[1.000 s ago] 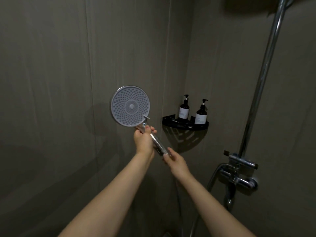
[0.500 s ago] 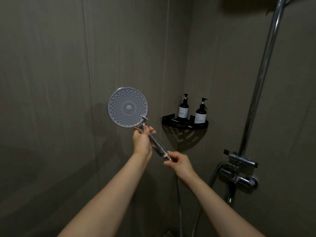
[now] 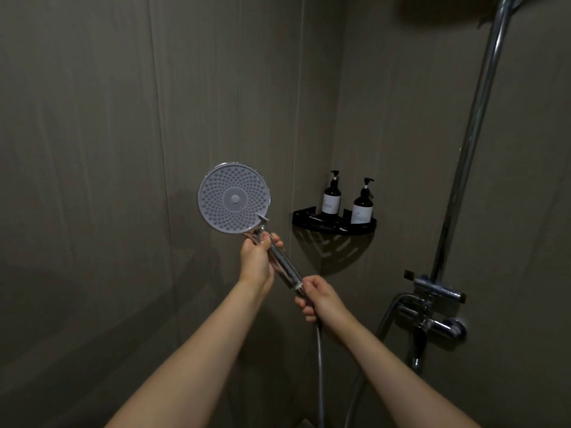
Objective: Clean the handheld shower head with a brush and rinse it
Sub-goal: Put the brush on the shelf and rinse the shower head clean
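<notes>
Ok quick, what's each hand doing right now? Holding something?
Left hand: closed around the top of the shower head handle, just under the round face.
Right hand: closed on the bottom end of the handle, where the hose joins.

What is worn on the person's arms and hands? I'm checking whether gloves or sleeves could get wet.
Nothing shows on either. The left hand and the right hand are bare, with no gloves, rings or watch visible. Both forearms are uncovered all the way to the bottom edge of the picture; no sleeve shows.

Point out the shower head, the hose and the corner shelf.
shower head (image 3: 234, 199): head view, centre of spray face.
hose (image 3: 319, 359): head view, stretch below right hand.
corner shelf (image 3: 333, 228): head view, front rim.
</notes>
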